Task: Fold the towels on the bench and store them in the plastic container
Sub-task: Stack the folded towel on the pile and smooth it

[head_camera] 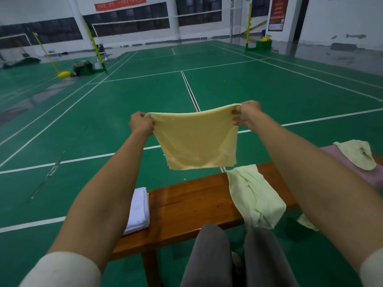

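A yellow towel hangs in the air above the wooden bench, doubled over so its lower edges meet. My left hand pinches its top left corner and my right hand pinches its top right corner, arms stretched forward. On the bench's left end lies a folded white towel. A crumpled pale green towel drapes over the bench's front edge at the right. Farther right a cream towel lies on a pink one. No plastic container is in view.
My legs in grey trousers stand in front of the bench. The green court floor with white lines spreads beyond it. Yellow net posts and a green base stand far back.
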